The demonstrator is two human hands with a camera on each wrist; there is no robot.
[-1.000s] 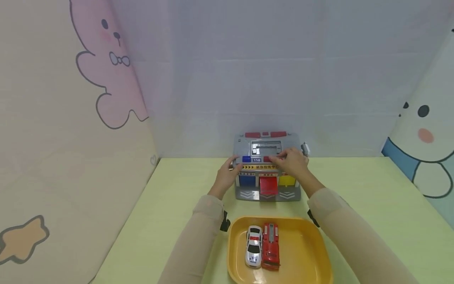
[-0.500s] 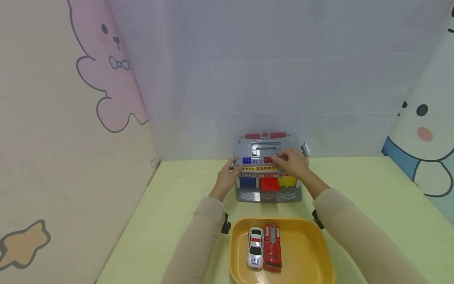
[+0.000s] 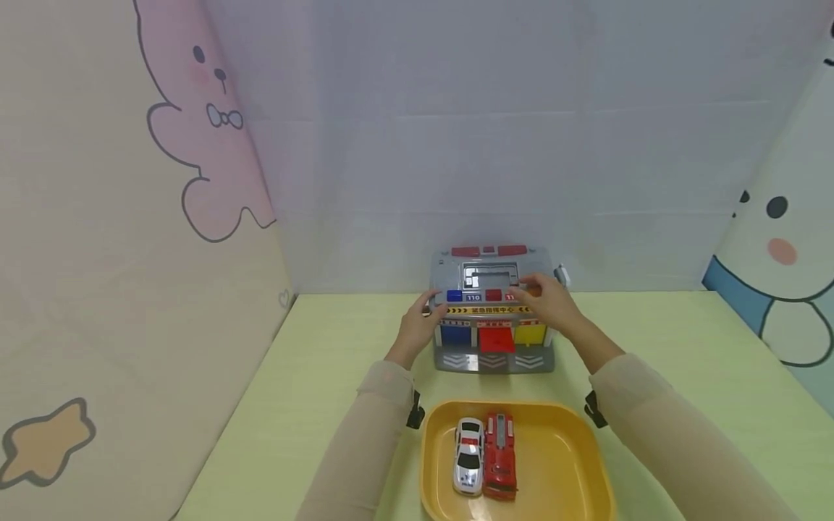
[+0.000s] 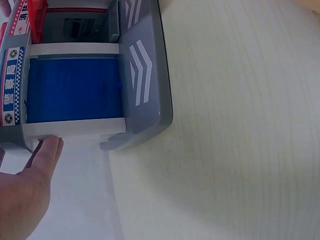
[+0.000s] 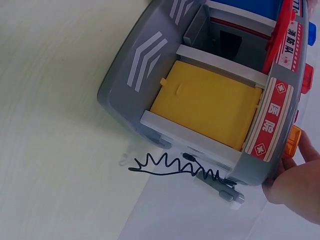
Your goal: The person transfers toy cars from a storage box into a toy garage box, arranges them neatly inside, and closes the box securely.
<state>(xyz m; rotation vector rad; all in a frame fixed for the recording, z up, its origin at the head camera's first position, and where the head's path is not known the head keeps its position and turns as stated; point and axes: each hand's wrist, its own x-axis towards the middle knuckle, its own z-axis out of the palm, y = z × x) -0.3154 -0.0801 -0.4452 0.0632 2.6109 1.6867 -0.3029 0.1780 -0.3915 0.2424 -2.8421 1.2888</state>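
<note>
A grey toy garage [image 3: 447, 273] stands at the back of the table. My left hand [image 3: 415, 331] holds its left end, one digit against the white side wall under the roof edge. My right hand [image 3: 557, 307] is at the right end of the roof, thumb and fingers curved about the orange button [image 5: 292, 142]; whether they press it is unclear. A red button [image 3: 493, 295] and a blue button [image 3: 454, 295] sit farther left. The red door [image 3: 496, 340] is swung up, showing the bay behind it. The blue door [image 4: 75, 90] and yellow door [image 5: 205, 105] are down.
A yellow tray [image 3: 573, 427] in front holds a white police car [image 3: 468, 456] and a red fire truck [image 3: 500, 463], side by side. A grey toy nozzle [image 5: 220, 187] with a black coiled cord [image 5: 170, 162] hangs from the garage's right side. A cloth wall stands behind.
My right hand has moved right along the roof, from the red button to the orange one. The red door has swung farther up. My left hand has stayed at the garage's left end.
</note>
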